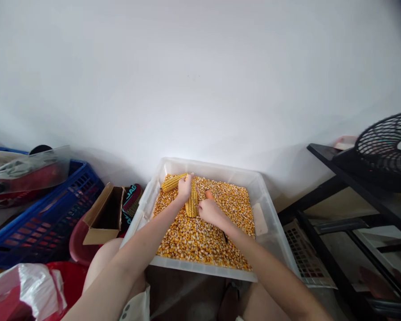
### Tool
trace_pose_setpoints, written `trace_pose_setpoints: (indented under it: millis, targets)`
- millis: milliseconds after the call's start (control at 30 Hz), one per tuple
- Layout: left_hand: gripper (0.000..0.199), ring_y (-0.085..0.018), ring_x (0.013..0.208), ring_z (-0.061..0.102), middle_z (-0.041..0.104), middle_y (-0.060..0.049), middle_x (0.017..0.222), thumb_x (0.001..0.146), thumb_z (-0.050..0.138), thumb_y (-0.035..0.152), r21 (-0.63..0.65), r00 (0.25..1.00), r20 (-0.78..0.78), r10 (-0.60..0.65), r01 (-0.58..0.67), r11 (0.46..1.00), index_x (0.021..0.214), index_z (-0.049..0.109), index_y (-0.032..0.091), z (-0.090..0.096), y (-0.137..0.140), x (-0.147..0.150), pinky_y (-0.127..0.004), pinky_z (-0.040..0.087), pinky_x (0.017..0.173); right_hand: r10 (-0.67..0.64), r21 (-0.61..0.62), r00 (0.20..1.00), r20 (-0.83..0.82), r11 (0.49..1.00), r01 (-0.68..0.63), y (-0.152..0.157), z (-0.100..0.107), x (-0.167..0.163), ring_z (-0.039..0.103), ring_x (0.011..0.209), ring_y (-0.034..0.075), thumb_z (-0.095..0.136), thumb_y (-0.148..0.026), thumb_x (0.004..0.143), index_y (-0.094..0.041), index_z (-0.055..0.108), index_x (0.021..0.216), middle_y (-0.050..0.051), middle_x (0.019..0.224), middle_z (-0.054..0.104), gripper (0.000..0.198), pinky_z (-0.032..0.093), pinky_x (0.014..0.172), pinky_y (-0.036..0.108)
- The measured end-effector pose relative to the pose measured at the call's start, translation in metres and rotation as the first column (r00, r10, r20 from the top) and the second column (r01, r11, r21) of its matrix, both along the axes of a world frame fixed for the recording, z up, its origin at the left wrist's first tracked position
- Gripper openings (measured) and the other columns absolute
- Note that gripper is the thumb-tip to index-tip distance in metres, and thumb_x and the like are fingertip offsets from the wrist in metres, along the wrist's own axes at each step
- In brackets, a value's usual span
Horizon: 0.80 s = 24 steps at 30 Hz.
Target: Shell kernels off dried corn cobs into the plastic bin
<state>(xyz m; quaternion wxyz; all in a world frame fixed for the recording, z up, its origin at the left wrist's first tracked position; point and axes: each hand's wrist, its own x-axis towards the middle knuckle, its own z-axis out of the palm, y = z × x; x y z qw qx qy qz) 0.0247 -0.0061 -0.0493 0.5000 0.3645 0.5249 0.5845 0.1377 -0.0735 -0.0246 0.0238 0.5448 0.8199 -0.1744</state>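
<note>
My left hand (185, 188) is closed round the upper part of an ear of corn (191, 206), which lies tilted over loose yellow kernels (194, 240). My right hand (210, 211) has curled fingers pressed to the lower right side of the same ear. Just left of my left hand, a second ear of corn (172, 183) rests on the kernels. An orange piece like a handle (209, 195) shows beyond my right hand, and a dark thin piece (225, 237) shows by the wrist; whether they belong together is hidden. A clear plastic bin (217, 273) holds it all.
At left stand a blue basket (50, 227) full of items, an open cardboard box (102, 216) in a red basin (77, 238), and a shoe (132, 200). To the right, a black rack (324, 156) carries a fan (387, 145). A white wall (200, 89) rises behind the bin.
</note>
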Motion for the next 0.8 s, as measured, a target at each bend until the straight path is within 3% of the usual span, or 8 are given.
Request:
trace_pose_setpoints:
  millis: [133,267,367,500,600,700,800]
  targets:
    - [0.036,-0.013,0.043,0.049,0.048,0.002,0.045,0.077,0.050,0.050,0.127,0.979,-0.190,-0.073,0.098,0.987,0.060,0.046,0.019,0.005,-0.006,0.005,-0.025,0.040,0.048,0.037,-0.134,0.992,-0.123,0.990,-0.054,0.015,-0.001,0.017,0.055,0.063,0.014,0.048,-0.022,0.086,-0.012,0.072,0.075,0.007,0.072,0.067,0.028,0.037,0.060,0.024]
    - [0.038,-0.014,0.060,0.051,0.051,0.002,0.056,0.078,0.052,0.050,0.249,0.859,-0.509,-0.047,0.199,0.948,0.060,0.052,0.016,0.009,-0.018,0.020,-0.024,0.039,0.061,0.018,-0.261,0.974,-0.224,0.962,-0.078,0.024,-0.005,0.032,0.049,0.055,0.012,0.054,-0.022,0.083,-0.012,0.071,0.069,0.003,0.066,0.063,0.024,0.034,0.056,0.024]
    - [0.036,-0.015,0.067,0.053,0.056,0.000,0.062,0.078,0.053,0.048,0.261,0.816,-0.576,-0.049,0.241,0.935,0.065,0.056,0.015,0.009,-0.022,0.027,-0.025,0.039,0.066,0.000,-0.305,0.964,-0.268,0.949,-0.084,0.026,-0.006,0.036,0.049,0.055,0.012,0.054,-0.021,0.082,-0.013,0.071,0.070,0.001,0.063,0.061,0.022,0.034,0.057,0.023]
    - [0.037,-0.015,0.064,0.053,0.053,0.001,0.058,0.076,0.056,0.049,0.247,0.903,-0.427,-0.046,0.166,0.955,0.061,0.054,0.016,0.006,-0.012,0.017,-0.025,0.040,0.062,-0.006,-0.258,0.975,-0.224,0.965,-0.053,0.021,0.001,0.035,0.045,0.050,0.011,0.055,-0.024,0.082,-0.013,0.071,0.067,0.000,0.054,0.055,0.025,0.030,0.052,0.024]
    - [0.037,-0.013,0.050,0.049,0.047,0.002,0.048,0.076,0.054,0.050,0.146,0.984,-0.165,-0.060,0.084,0.986,0.058,0.048,0.018,0.001,-0.001,0.003,-0.025,0.039,0.051,-0.025,-0.209,0.972,-0.234,0.978,-0.026,0.016,0.010,0.033,0.046,0.050,0.012,0.053,-0.030,0.085,-0.015,0.072,0.069,0.000,0.053,0.053,0.028,0.028,0.052,0.025]
    - [0.034,-0.014,0.040,0.047,0.046,0.002,0.043,0.075,0.054,0.048,0.058,0.996,0.036,-0.084,0.081,0.995,0.059,0.045,0.019,-0.002,0.006,-0.004,-0.026,0.039,0.044,-0.029,-0.156,0.966,-0.256,0.988,-0.011,0.013,0.012,0.030,0.047,0.052,0.012,0.053,-0.030,0.086,-0.016,0.072,0.072,0.001,0.057,0.054,0.028,0.028,0.053,0.025]
    - [0.033,-0.015,0.038,0.049,0.049,0.001,0.042,0.074,0.057,0.046,0.044,0.993,0.067,-0.099,0.096,0.994,0.059,0.046,0.019,-0.003,0.007,-0.003,-0.027,0.040,0.041,-0.026,-0.114,0.967,-0.254,0.994,-0.003,0.012,0.010,0.027,0.048,0.054,0.012,0.052,-0.027,0.086,-0.016,0.072,0.071,0.002,0.061,0.055,0.027,0.029,0.055,0.025]
